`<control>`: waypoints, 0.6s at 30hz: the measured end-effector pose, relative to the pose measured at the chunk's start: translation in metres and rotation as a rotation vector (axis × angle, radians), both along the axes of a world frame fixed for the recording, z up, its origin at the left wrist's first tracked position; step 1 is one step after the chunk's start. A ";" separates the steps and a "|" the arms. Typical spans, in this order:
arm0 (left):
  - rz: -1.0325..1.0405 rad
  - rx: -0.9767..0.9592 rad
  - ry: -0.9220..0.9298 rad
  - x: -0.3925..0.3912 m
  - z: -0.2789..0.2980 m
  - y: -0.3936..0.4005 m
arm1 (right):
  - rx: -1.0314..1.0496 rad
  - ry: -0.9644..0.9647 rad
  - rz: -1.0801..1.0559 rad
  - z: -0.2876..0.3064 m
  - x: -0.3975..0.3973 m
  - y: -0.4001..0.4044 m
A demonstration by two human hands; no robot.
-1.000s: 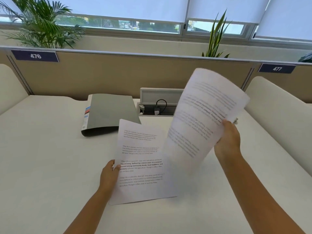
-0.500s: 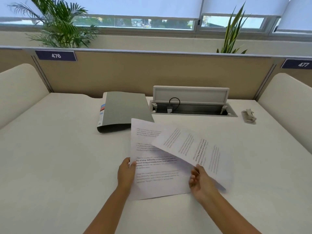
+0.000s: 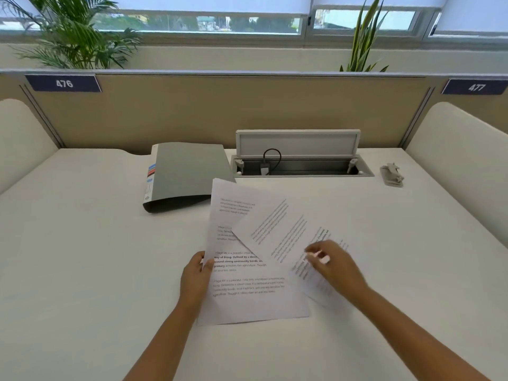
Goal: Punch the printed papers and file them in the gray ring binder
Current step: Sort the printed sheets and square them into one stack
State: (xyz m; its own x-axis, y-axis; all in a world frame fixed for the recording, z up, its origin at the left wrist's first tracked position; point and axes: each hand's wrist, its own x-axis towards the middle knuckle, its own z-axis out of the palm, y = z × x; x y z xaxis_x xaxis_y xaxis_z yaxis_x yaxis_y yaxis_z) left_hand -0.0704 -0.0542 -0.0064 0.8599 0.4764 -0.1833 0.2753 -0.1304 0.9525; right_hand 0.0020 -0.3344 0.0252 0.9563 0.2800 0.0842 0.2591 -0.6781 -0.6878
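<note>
One printed sheet (image 3: 247,295) lies flat on the white desk (image 3: 82,257). My left hand (image 3: 196,279) pinches its left edge, thumb on top. A second printed sheet (image 3: 277,229) lies askew across the first, turned to the right. My right hand (image 3: 334,266) is on top of this second sheet with its fingers bent and its fingertips on the paper; the hand and the paper beneath it are blurred. The gray ring binder (image 3: 189,171) lies closed behind the sheets, spine to the left. A gray hole punch (image 3: 391,176) stands at the far right of the desk.
An open cable hatch (image 3: 298,163) with a plugged-in black cable sits at the back centre. A beige partition (image 3: 247,111) closes the back. Cream side panels (image 3: 461,166) flank the desk left and right. Plants stand behind the partition.
My right hand brought the second sheet down from the air and laid it askew over the first. It now sits on top of it. My left hand kept its hold.
</note>
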 end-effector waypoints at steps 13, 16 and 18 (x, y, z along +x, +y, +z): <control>0.025 0.214 0.079 0.011 -0.001 -0.008 | -0.433 0.133 -0.353 -0.046 0.020 -0.010; -0.007 0.160 0.147 0.015 -0.001 -0.003 | -0.523 0.157 -0.294 -0.043 -0.005 0.019; -0.048 0.093 0.192 0.015 0.000 0.000 | -0.559 0.162 -0.225 -0.041 -0.020 0.037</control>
